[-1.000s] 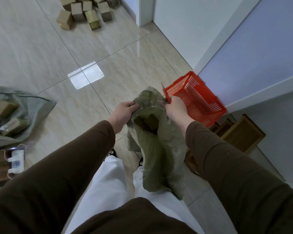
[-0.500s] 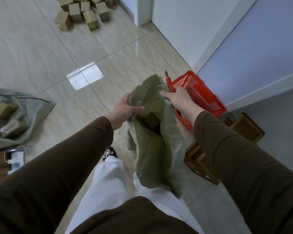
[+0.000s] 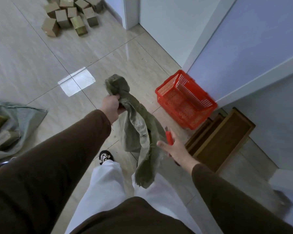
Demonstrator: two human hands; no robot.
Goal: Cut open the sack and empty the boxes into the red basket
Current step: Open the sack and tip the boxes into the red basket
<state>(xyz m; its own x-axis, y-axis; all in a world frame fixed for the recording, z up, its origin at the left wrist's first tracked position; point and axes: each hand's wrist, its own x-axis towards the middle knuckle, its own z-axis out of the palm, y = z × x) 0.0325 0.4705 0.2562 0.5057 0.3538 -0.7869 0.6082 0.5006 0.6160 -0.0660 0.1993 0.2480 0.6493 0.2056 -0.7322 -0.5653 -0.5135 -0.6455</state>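
**Sack bunched in left hand, basket to the right: notes on the tip-out**

Left hand (image 3: 110, 108), centre of frame, is clenched round the gathered neck of the green sack (image 3: 139, 132). The sack hangs limp and twisted down toward my legs, lower end loose in front of the white trousers (image 3: 107, 186). I cannot see any boxes in it from here.

Right hand (image 3: 174, 148), lower right of centre, has fingers spread and fairly straight, with the red cutter (image 3: 169, 137) lying against the palm; what pins it there I cannot tell. The blade end points up toward the basket.

Red basket (image 3: 184, 100) sits on the floor right of centre, against the wall, apart from the sack. It looks empty through the mesh, though I am not certain. The wooden trays (image 3: 222, 141) lie just beside it, lower right.

Judgement: the sack appears cut and the pour is the step in hand. To do it well:
- carry the mouth directly over the basket before upending
- grip the bottom corner with the free hand, cutter held away from the cloth
- shake gently, so nothing bounces onto the trays

Loose boxes (image 3: 71, 16) upper left; second sack (image 3: 15, 125) far left.
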